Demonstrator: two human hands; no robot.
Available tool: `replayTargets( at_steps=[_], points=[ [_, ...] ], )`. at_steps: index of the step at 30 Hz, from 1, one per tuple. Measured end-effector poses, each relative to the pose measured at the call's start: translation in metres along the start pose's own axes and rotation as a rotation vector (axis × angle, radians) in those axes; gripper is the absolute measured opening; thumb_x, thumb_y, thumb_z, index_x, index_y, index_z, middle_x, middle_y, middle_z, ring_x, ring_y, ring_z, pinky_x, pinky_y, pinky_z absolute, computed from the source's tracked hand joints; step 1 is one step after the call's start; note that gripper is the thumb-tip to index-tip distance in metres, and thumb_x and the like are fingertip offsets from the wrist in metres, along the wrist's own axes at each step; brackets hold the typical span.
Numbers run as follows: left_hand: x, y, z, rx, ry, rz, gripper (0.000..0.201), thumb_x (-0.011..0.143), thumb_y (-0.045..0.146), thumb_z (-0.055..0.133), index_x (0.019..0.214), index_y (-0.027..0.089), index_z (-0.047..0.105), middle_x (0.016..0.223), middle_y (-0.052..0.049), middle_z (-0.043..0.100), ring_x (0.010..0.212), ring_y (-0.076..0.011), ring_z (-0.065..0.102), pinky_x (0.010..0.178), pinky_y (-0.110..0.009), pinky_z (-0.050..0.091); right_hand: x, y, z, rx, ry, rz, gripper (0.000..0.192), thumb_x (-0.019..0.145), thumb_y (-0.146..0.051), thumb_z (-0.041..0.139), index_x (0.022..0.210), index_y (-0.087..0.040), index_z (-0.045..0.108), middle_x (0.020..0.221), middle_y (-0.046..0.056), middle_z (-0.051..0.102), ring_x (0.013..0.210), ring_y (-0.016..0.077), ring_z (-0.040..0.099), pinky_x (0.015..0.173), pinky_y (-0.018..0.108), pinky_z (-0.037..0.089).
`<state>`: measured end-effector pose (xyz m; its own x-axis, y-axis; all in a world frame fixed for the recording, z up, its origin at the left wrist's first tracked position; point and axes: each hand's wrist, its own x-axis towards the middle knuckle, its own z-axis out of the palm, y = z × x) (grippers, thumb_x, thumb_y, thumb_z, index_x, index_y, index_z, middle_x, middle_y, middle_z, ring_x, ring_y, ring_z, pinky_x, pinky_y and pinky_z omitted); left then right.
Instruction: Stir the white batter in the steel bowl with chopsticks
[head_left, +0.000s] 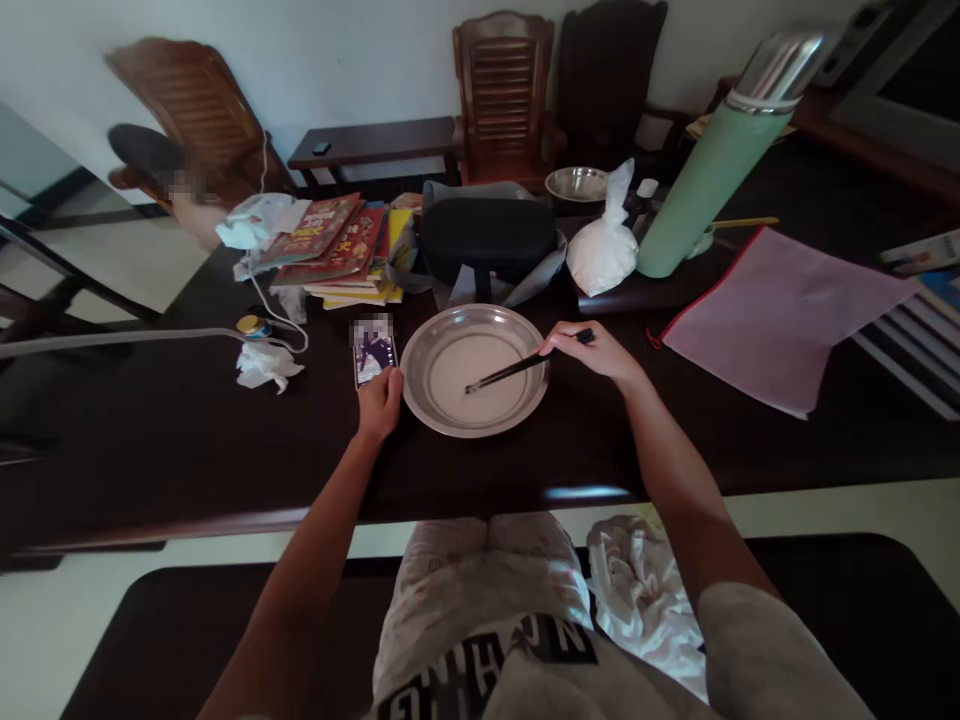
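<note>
Your right hand (592, 352) is closed around a pair of dark chopsticks (517, 368), gripped at their upper ends, with the tips down in the pale liquid that covers the bottom of the round metal plate (420, 395). The plate sits on the dark worktop (187, 440) straight in front of you, near its front edge. The liquid looks thin and the plate is shallow, so it seems wise to keep the tips low and the strokes small, well inside the rim, so nothing slops over.

Your left hand (379, 402) rests on the worktop just beside the plate's left rim, its fingers curled loosely on the near end of a phone (373, 355); whether it grips the phone or only touches it, I cannot tell. The phone lies close enough to the rim to catch a splash.

Behind the plate stands a black case (487, 238), with a stack of books (337, 250) to its left and a tied white bag (604, 250) to its right. A tall green flask (709, 180) leans into view further right, and a pink folder (780, 310) lies flat beyond your right hand. A crumpled tissue (266, 365) lies well left of the phone.
</note>
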<state>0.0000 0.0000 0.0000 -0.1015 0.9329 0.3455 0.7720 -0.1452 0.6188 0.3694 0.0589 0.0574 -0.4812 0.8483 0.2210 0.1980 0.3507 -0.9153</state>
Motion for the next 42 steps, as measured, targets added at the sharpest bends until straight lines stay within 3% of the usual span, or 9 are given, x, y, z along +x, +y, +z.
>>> replayTargets(
  at_steps=[5, 11, 14, 18, 23, 29, 35, 40, 42],
  points=[
    [0.001, -0.003, 0.0, -0.026, 0.031, 0.079, 0.043, 0.095, 0.046, 0.036, 0.06, 0.021, 0.034, 0.052, 0.003, 0.032, 0.052, -0.0112, 0.032, 0.055, -0.027, 0.026, -0.001, 0.003, -0.009, 0.04, 0.213, 0.003, 0.037, 0.087, -0.057, 0.064, 0.073, -0.025, 0.077, 0.08, 0.002, 0.077, 0.086, 0.0212, 0.073, 0.09, 0.036, 0.051],
    [0.001, -0.005, 0.001, -0.037, 0.045, 0.11, 0.041, 0.095, 0.04, 0.038, 0.06, 0.021, 0.035, 0.052, 0.003, 0.033, 0.052, -0.0108, 0.033, 0.054, -0.027, 0.025, 0.0, 0.003, -0.002, 0.01, 0.021, 0.003, 0.036, 0.088, -0.056, 0.062, 0.08, -0.025, 0.079, 0.088, 0.003, 0.078, 0.088, 0.0212, 0.072, 0.089, 0.036, 0.051],
    [0.001, -0.006, 0.001, -0.038, 0.053, 0.113, 0.041, 0.095, 0.039, 0.039, 0.059, 0.021, 0.034, 0.052, 0.003, 0.032, 0.051, -0.0107, 0.032, 0.053, -0.027, 0.025, 0.001, 0.004, 0.0, 0.011, 0.084, -0.03, 0.034, 0.088, -0.055, 0.063, 0.082, -0.026, 0.079, 0.09, 0.003, 0.078, 0.091, 0.0213, 0.071, 0.09, 0.036, 0.05],
    [0.001, -0.005, 0.001, -0.044, 0.053, 0.126, 0.042, 0.096, 0.039, 0.039, 0.059, 0.021, 0.033, 0.051, 0.003, 0.031, 0.051, -0.0108, 0.031, 0.053, -0.027, 0.025, -0.001, 0.004, -0.007, 0.073, 0.195, -0.008, 0.037, 0.089, -0.054, 0.063, 0.071, -0.025, 0.076, 0.076, 0.002, 0.075, 0.082, 0.0203, 0.072, 0.089, 0.036, 0.051],
    [0.0, -0.005, -0.001, -0.059, 0.044, 0.13, 0.045, 0.098, 0.043, 0.039, 0.059, 0.02, 0.034, 0.051, 0.003, 0.032, 0.052, -0.0109, 0.031, 0.053, -0.027, 0.026, 0.001, 0.001, 0.001, 0.02, -0.005, 0.0, 0.036, 0.089, -0.055, 0.062, 0.081, -0.024, 0.079, 0.089, 0.003, 0.079, 0.09, 0.0205, 0.072, 0.09, 0.034, 0.05],
    [0.0, -0.006, 0.001, -0.069, 0.053, 0.123, 0.046, 0.097, 0.044, 0.04, 0.059, 0.02, 0.036, 0.052, 0.004, 0.032, 0.052, -0.011, 0.031, 0.053, -0.027, 0.026, 0.0, 0.003, -0.005, 0.064, 0.183, -0.011, 0.037, 0.088, -0.055, 0.063, 0.071, -0.025, 0.076, 0.078, 0.001, 0.076, 0.084, 0.0199, 0.072, 0.089, 0.034, 0.05],
    [0.001, -0.007, 0.002, -0.065, 0.064, 0.132, 0.045, 0.096, 0.042, 0.039, 0.058, 0.021, 0.035, 0.051, 0.003, 0.033, 0.051, -0.0108, 0.032, 0.052, -0.027, 0.025, 0.002, -0.002, 0.002, 0.014, 0.017, 0.0, 0.041, 0.085, -0.061, 0.062, 0.079, -0.025, 0.078, 0.086, 0.003, 0.078, 0.089, 0.021, 0.071, 0.09, 0.036, 0.051],
    [0.001, -0.006, 0.001, -0.066, 0.061, 0.139, 0.046, 0.097, 0.045, 0.039, 0.058, 0.02, 0.035, 0.051, 0.003, 0.033, 0.051, -0.0107, 0.032, 0.052, -0.027, 0.025, 0.001, 0.003, -0.006, 0.039, 0.195, 0.006, 0.041, 0.085, -0.061, 0.063, 0.071, -0.026, 0.076, 0.08, 0.004, 0.076, 0.086, 0.0231, 0.072, 0.091, 0.039, 0.051],
    [0.001, -0.006, 0.001, -0.066, 0.059, 0.134, 0.046, 0.096, 0.046, 0.039, 0.058, 0.02, 0.035, 0.051, 0.003, 0.033, 0.051, -0.0107, 0.033, 0.052, -0.027, 0.025, 0.0, 0.003, -0.007, 0.056, 0.171, 0.018, 0.04, 0.087, -0.059, 0.062, 0.069, -0.025, 0.076, 0.077, 0.004, 0.076, 0.083, 0.0229, 0.072, 0.091, 0.039, 0.051]
  ],
)
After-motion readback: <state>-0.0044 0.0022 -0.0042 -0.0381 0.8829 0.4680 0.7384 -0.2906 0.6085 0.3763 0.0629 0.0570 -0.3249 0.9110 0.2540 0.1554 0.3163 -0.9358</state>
